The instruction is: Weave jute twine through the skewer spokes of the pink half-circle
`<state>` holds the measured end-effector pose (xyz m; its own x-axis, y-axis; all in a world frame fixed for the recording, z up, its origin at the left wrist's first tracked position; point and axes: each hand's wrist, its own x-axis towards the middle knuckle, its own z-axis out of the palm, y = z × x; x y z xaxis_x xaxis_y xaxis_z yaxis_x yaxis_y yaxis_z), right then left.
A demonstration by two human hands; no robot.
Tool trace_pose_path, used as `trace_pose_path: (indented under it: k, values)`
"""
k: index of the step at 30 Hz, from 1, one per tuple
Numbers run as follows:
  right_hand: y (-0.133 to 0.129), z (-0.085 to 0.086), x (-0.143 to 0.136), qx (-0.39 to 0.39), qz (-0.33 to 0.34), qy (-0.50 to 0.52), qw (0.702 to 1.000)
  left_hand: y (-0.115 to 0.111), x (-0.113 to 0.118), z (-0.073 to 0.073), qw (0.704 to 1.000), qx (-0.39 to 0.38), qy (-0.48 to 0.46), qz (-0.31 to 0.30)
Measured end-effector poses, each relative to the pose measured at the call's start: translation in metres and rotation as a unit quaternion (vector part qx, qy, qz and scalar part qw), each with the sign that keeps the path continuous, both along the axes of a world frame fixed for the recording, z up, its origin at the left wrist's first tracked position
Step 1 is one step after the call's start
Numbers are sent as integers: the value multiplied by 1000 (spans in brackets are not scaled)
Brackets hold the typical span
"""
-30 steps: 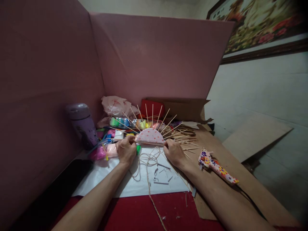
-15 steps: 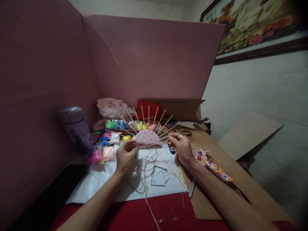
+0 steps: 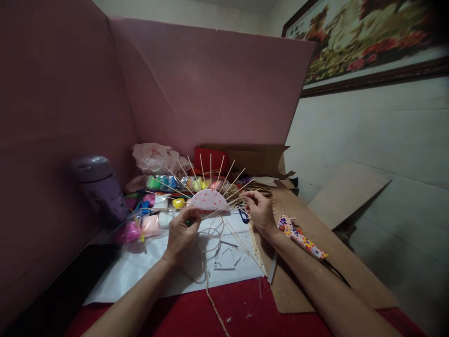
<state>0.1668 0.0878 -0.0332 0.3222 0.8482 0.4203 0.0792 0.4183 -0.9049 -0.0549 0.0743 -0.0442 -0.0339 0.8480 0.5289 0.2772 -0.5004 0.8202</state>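
Note:
A half-round piece with red dots on pale pink (image 3: 208, 200) stands before me, thin wooden sticks (image 3: 211, 171) fanning out from its curved edge. At its lower left corner, my left hand (image 3: 183, 232) is closed in a pinch. My right hand (image 3: 260, 214) pinches at the right of the fan. Between the two hands runs a thin pale strand, either a stick or twine; I cannot tell which. Loose twine (image 3: 206, 281) lies in loops below, trailing toward me. Several loose sticks (image 3: 242, 238) lie by my right hand.
White paper (image 3: 129, 271) covers part of the red table (image 3: 252, 299), with small scraps on it. Bags of coloured clay (image 3: 150, 223) and a purple bottle (image 3: 100, 192) stand left. Cardboard (image 3: 298, 285) lies right, under a flower-patterned, tapered object (image 3: 303, 238).
The view has shifted slightly, so most things sit further left in it. Both hands keep their pinches near the half-round piece, with little other movement.

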Motion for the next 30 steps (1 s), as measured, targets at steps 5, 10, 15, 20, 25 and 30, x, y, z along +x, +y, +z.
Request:
trace_pose_path:
  k: [5, 10, 15, 20, 25, 30]
  values:
    - [5, 0, 1, -27, 41, 57, 997, -4, 1, 2, 999, 15, 43, -13]
    - [3, 2, -4, -38, 92, 119, 988, -7, 3, 2, 997, 29, 64, -32]
    - [4, 2, -3, -29, 87, 146, 985, -6, 3, -1, 996, 32, 76, -46]
    - [5, 3, 0, -34, 96, 182, 978, -7, 5, -3, 991, 41, 106, -70]
    - [-3, 10, 0, -57, 159, 239, 956, -11, 7, -4, 986, 35, 114, -117]
    - [-5, 13, -1, -49, 170, 274, 945, -18, 12, -3, 983, 4, 104, -153]
